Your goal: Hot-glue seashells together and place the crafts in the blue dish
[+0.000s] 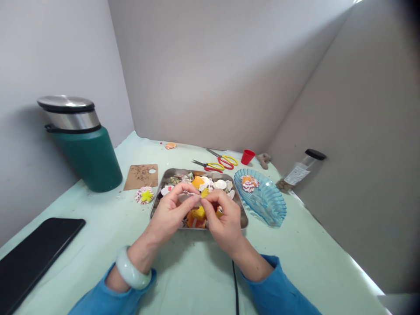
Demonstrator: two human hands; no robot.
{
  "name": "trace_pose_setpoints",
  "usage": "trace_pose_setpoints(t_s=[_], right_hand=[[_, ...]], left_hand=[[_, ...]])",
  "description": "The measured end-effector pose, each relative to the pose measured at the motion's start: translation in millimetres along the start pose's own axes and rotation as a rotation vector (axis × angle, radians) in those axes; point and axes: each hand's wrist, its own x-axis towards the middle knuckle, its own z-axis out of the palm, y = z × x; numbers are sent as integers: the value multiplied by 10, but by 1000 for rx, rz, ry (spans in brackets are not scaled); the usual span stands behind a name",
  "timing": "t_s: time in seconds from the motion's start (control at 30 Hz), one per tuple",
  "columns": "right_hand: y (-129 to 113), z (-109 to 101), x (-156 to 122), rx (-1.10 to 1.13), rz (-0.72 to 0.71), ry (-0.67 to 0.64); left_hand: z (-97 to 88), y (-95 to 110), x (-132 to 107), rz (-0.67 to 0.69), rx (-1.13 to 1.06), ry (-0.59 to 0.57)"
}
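Observation:
Both hands meet over the near end of a metal tray (169, 172) filled with several small paper cut-outs in white, orange and yellow. My left hand (170, 211) pinches a pale paper piece (186, 197) between thumb and fingers. My right hand (223, 215) is closed in a pinch on a small yellow piece (205, 192) right beside it. The fingertips of the two hands touch. A pale green bangle (131, 271) sits on my left wrist, and both sleeves are blue.
A green jug (85, 148) with a steel lid stands at the left. A black tablet (31, 256) lies near left. A brown card (141, 176), a flower cut-out (145, 195), two scissors (219, 162), a red cup (247, 156), a blue glass dish (267, 202) and a jar (303, 169) surround the tray.

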Motion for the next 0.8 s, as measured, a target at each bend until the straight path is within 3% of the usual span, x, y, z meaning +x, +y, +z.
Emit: trace_pose_setpoints(t_s=[0.27, 0.37, 0.47, 0.6, 0.7, 0.8], right_hand=[[24, 10, -2, -31, 13, -40], [42, -80, 54, -145, 35, -169], [66, -224, 107, -410, 26, -298], [85, -343, 108, -742, 102, -439], [78, -344, 74, -804, 172, -526], [77, -368, 62, -729, 196, -529]], left_hand=[[-2, -27, 12, -33, -55, -20], [-17, -60, 45, -75, -143, 44], [-33, -71, 93, -96, -268, 129], [-44, -66, 132, -89, -398, 159], [-50, -62, 139, -82, -428, 198], [-60, -47, 138, -90, -408, 240]])
